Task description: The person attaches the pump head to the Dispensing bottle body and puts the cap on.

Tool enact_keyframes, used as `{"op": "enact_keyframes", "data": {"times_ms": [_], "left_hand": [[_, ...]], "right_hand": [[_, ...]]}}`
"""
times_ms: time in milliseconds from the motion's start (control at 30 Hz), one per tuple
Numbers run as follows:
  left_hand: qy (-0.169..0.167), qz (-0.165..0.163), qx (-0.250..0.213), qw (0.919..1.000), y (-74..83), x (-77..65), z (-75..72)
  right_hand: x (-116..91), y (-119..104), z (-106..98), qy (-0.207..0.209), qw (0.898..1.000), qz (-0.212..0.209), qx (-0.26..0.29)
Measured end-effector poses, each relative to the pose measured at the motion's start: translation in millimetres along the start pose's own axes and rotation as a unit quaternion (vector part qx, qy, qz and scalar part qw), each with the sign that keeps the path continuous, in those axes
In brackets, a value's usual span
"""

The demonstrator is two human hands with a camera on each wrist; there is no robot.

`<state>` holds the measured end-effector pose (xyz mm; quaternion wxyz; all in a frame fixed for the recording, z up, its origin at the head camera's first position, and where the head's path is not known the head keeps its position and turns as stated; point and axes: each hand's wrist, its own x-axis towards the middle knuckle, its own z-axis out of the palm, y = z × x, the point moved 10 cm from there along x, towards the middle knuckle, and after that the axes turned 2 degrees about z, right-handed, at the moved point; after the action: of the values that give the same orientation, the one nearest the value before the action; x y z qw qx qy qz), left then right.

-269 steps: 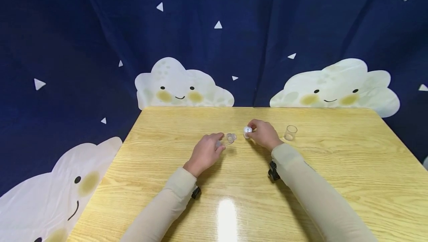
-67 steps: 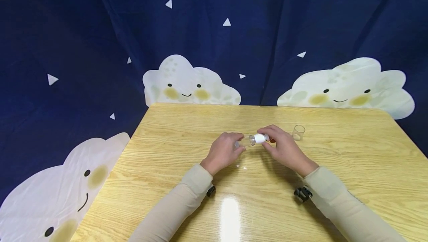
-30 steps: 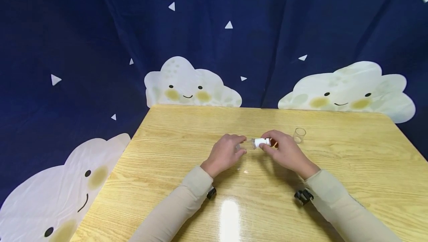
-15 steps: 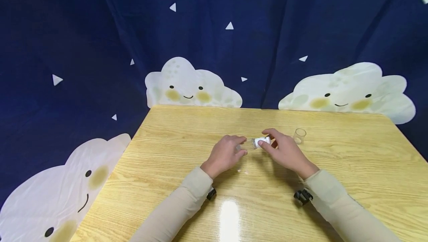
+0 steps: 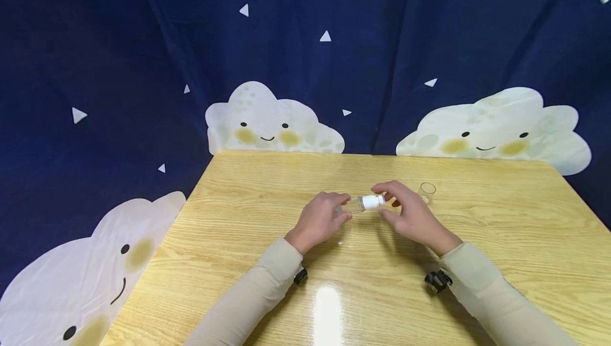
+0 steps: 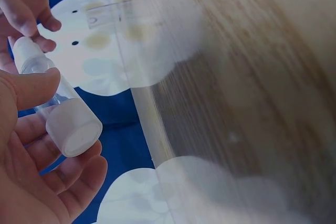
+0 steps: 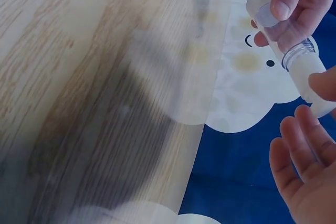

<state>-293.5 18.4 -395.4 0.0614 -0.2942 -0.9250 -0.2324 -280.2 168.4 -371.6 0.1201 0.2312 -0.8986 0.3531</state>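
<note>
A small pump-type bottle (image 5: 371, 202) with a clear body and a white upper section lies sideways in the air above the table. My left hand (image 5: 319, 217) grips its clear body near the base; the whitish base end (image 6: 76, 129) shows in the left wrist view. Around the white end stands my right hand (image 5: 414, 216), thumb and fingers spread apart with a gap between them. In the right wrist view its thumb overlaps the white section (image 7: 303, 74) and the other fingers are loosely extended; whether the thumb touches is unclear.
A clear, open cylindrical cap (image 5: 427, 193) stands on the wooden table (image 5: 267, 176) just beyond my right hand. Behind the table hangs a dark blue curtain (image 5: 286, 33) with clouds and triangles. A black wrist camera (image 5: 438, 280) sits under the right sleeve.
Nine seconds ago the two bottle parts were apart, one in each hand; now they meet. In the last half second, my right thumb and fingers have loosened from the white section and spread.
</note>
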Motion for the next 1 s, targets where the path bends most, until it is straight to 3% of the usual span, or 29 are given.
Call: {"op": "enact_keyframes", "data": {"times_ms": [533, 1000], "left_hand": [[-0.002, -0.002, 0.0, 1.0, -0.3, 0.4, -0.1], [0.001, -0.005, 0.004, 1.0, -0.8, 0.5, 0.9]], "right_hand": [[1.6, -4.9, -0.3, 0.022, 0.999, -0.033, -0.014], [2.2, -3.8, 3.0, 0.007, 0.999, -0.012, -0.033]]}}
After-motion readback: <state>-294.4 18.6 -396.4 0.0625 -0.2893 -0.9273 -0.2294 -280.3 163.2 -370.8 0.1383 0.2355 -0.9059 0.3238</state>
